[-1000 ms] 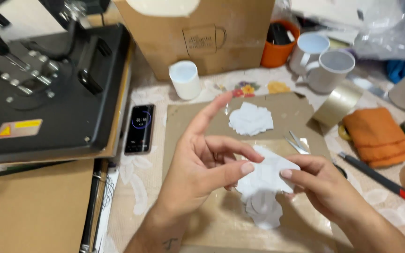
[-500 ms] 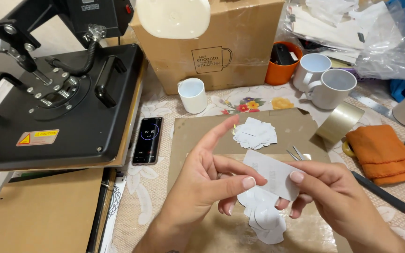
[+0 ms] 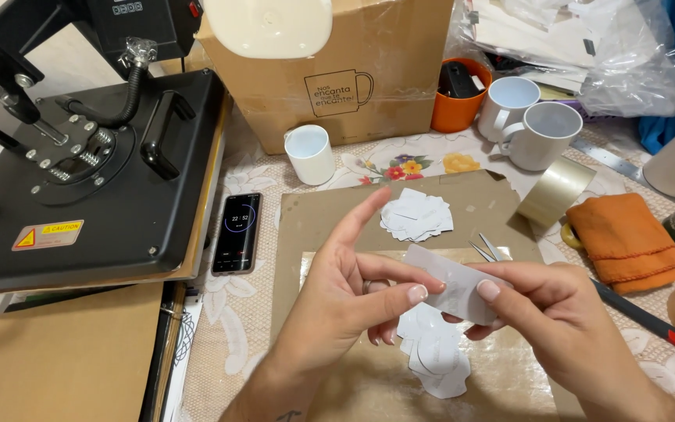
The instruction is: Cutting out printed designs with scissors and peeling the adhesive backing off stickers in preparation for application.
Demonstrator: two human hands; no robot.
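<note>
Table (image 3: 259,328): cardboard sheet (image 3: 314,227); phone (image 3: 237,232)

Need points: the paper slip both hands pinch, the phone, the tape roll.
paper slip (image 3: 453,283), head view, on its white middle between the two thumbs.
phone (image 3: 237,232), head view, centre of its dark screen.
tape roll (image 3: 554,193), head view, on its tan outer band.

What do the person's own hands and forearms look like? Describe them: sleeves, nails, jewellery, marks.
Both forearms are bare, with no sleeves in view. The left hand and right hand have neat, rounded nails in a pale pinkish polish. No rings, watch or bracelets show. A small dark mark, possibly a tattoo, sits on the left forearm at the bottom edge of the head view. No gloves.
</note>
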